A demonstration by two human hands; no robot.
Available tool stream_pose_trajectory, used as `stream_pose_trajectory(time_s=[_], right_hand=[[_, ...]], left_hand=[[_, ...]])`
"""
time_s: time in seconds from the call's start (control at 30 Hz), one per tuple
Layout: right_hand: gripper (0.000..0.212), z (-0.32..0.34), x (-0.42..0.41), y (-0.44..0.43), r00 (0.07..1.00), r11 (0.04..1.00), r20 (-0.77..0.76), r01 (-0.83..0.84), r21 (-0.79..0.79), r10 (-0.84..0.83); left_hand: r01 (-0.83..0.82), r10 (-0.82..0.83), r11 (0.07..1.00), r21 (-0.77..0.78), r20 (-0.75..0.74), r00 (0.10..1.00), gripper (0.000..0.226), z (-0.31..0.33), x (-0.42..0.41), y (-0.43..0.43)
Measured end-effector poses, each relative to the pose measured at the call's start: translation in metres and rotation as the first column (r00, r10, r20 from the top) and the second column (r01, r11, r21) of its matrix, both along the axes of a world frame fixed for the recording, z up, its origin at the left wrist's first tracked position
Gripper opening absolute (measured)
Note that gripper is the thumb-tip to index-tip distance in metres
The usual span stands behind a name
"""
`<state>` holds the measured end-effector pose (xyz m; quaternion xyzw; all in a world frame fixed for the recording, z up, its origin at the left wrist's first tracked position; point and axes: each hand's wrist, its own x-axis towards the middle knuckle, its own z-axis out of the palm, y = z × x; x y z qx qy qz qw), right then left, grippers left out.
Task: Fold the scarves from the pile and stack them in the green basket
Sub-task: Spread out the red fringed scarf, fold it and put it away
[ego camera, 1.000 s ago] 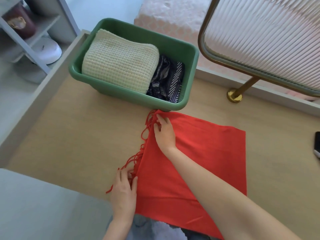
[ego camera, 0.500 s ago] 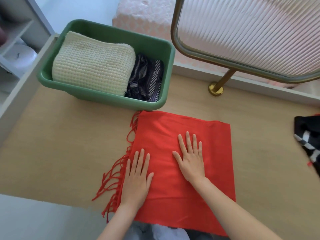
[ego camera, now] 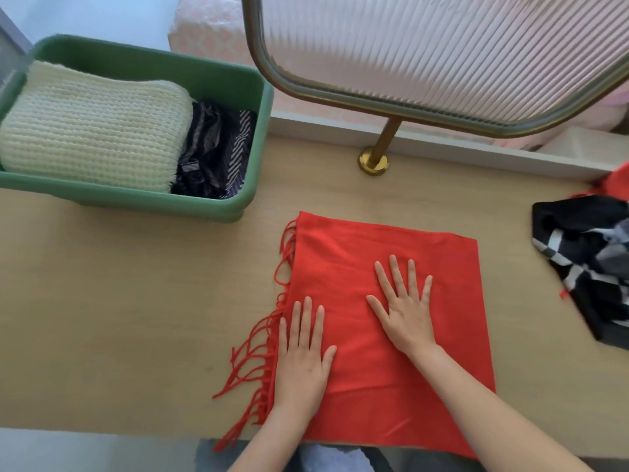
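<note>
A red fringed scarf (ego camera: 343, 264) lies folded flat on the wooden table, its near edge hanging over the front. My left hand (ego camera: 304, 359) presses flat on its left part, next to the fringe. My right hand (ego camera: 405, 308) lies flat with spread fingers on the scarf's middle. The green basket (ego camera: 253, 137) stands at the back left. It holds a folded cream knitted scarf (ego camera: 92, 127) and a dark striped scarf (ego camera: 218, 155) beside it. The pile at the right edge shows a black-and-white checked scarf (ego camera: 589, 260) and a bit of red cloth (ego camera: 617, 182).
A ribbed glass screen in a brass frame (ego camera: 442, 52) stands on a brass foot (ego camera: 373, 161) at the table's back. Bare tabletop (ego camera: 136, 301) spreads left of the red scarf. A white ledge runs along the back edge.
Both hands left the fringed edge and moved onto the scarf's top, lying flat. The view has swung to the right, bringing the pile into sight.
</note>
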<state>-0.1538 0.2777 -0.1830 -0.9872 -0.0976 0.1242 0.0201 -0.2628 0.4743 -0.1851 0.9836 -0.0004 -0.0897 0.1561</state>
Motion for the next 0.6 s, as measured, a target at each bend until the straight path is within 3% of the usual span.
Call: stream_pose_trajectory(time_s=[0.17,0.33,0.47,0.53,0.6], right_hand=[[0.067,0.003,0.009,-0.011,1.0,0.993,-0.005,-0.028,0.116,0.029],[0.063,0.018,0.031,-0.042,0.967,0.935,0.138,0.162,0.316,-0.214],[0.072,0.021,0.061,-0.089,0.916,0.874,0.118,0.319,0.365,-0.384],[0.07,0.023,0.071,-0.097,0.938,0.907,0.145,0.25,0.339,-0.313],[0.064,0.022,0.069,-0.086,0.973,0.956,0.193,0.066,0.285,-0.124]], left_hand=[[-0.044,0.043,0.999,0.009,0.064,0.997,0.065,0.009,0.021,-0.03],[0.013,-0.011,1.0,-0.016,0.125,0.992,0.061,0.012,0.075,-0.063],[0.033,-0.034,0.999,0.014,0.113,0.993,0.059,0.0,0.113,-0.078],[0.006,-0.01,0.999,0.032,0.104,0.994,0.06,-0.007,0.124,-0.084],[-0.018,0.013,0.999,0.046,0.108,0.994,0.062,-0.012,0.126,-0.089]])
